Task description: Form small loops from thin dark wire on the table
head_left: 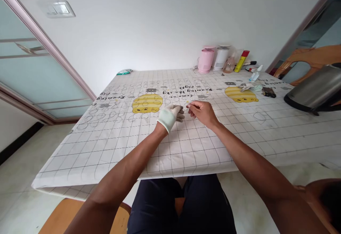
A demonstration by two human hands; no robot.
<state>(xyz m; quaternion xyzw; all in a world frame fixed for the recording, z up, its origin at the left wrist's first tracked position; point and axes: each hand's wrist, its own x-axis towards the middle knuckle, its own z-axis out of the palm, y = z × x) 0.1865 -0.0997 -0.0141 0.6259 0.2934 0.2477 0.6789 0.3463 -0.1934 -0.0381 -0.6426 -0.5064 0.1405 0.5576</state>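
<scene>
My left hand (172, 115) wears a white knitted glove with greyish fingertips. Its thumb and forefinger come together, the other fingers loosely bent; whatever they grip is too fine to make out. Close by on the right, my bare right hand (201, 112) pinches thumb against forefinger, facing the gloved fingertips. A faint thin line seems to show between the two hands, too small to name. Both hands are just above the white checked tablecloth (112, 156). Many thin, wire-like rings (93, 122) lie spread over its left side and along the back.
At the back stand a pink device (206, 60), a white device (221, 59), a bottle (229, 64) and a yellow-red can (242, 61). A crumpled glove (250, 86), a small dropper bottle (256, 74) and a metal kettle (315, 88) are at right. A green-white packet (124, 72) lies back left.
</scene>
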